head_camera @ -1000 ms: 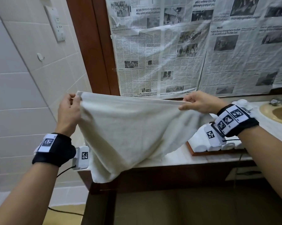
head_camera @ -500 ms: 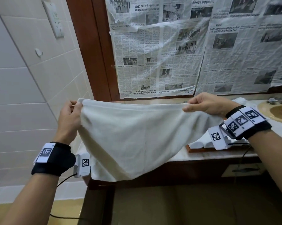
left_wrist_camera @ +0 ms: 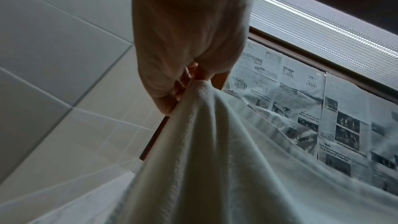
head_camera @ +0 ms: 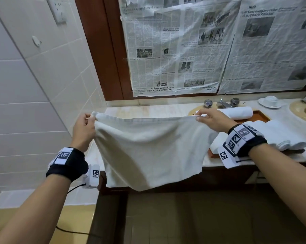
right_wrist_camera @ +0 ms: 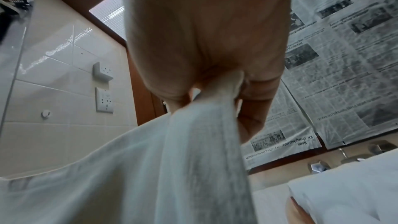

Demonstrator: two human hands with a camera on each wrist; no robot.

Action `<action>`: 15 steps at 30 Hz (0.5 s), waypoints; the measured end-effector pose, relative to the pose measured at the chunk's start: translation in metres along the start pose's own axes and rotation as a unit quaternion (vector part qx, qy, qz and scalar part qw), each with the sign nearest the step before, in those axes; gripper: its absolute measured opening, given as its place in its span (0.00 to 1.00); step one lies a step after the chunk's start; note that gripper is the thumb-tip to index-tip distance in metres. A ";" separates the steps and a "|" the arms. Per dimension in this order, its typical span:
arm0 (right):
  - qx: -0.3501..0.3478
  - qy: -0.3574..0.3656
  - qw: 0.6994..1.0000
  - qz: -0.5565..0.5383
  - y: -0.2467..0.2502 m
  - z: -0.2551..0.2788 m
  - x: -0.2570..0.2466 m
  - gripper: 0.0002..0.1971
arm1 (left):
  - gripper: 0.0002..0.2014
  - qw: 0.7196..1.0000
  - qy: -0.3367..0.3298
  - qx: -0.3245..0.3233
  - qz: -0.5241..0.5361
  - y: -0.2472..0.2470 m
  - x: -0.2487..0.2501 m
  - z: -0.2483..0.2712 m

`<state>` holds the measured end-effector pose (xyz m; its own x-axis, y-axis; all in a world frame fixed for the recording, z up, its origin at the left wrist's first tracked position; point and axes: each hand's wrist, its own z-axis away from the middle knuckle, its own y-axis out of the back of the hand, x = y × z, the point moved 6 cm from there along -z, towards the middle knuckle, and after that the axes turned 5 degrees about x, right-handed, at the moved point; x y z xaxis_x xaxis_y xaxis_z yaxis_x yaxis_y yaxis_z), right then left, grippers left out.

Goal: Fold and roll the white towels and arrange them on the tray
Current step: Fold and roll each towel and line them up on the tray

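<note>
I hold a white towel (head_camera: 148, 150) stretched out by its top edge, and it hangs down over the front of the counter. My left hand (head_camera: 85, 125) pinches its left corner; in the left wrist view that hand (left_wrist_camera: 181, 81) shows the cloth (left_wrist_camera: 215, 159) bunched at the fingers. My right hand (head_camera: 210, 118) pinches the right corner, and the right wrist view shows this hand (right_wrist_camera: 217, 91) with the towel (right_wrist_camera: 193, 168) coming out between thumb and fingers. A wooden tray (head_camera: 261, 115) on the counter to the right holds several rolled white towels (head_camera: 278, 132).
The marble counter (head_camera: 145, 109) runs along a wall covered in newspaper (head_camera: 183, 50). A tap (head_camera: 222, 103) stands behind the tray, a white cup on a saucer (head_camera: 270, 101) further right, and a sink basin (head_camera: 305, 111) at the far right. A tiled wall (head_camera: 34, 85) closes the left.
Both hands have lowered the stretched towel toward the counter, and the view has tilted down, so the tray and tap now show behind the towel's top edge.
</note>
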<state>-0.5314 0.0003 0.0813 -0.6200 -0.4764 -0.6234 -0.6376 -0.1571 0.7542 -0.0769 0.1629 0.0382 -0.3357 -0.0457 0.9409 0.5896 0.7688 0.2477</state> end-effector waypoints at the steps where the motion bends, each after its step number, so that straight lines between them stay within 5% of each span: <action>1: 0.006 -0.002 1.000 -0.003 -0.004 -0.003 0.003 0.05 | 0.20 1.000 0.008 -0.002 0.005 -0.003 -0.003 -0.003; 15: 0.027 -0.160 0.986 -0.037 -0.106 -0.021 0.072 0.09 | 0.14 0.986 0.152 -0.052 -0.037 -0.064 -0.116 -0.008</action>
<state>-0.4991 -0.0350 -0.0389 -0.6780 -0.1656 -0.7162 -0.7047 -0.1307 0.6973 -0.0695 0.1136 -0.0847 -0.1535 -0.3011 0.9412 0.6499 0.6867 0.3257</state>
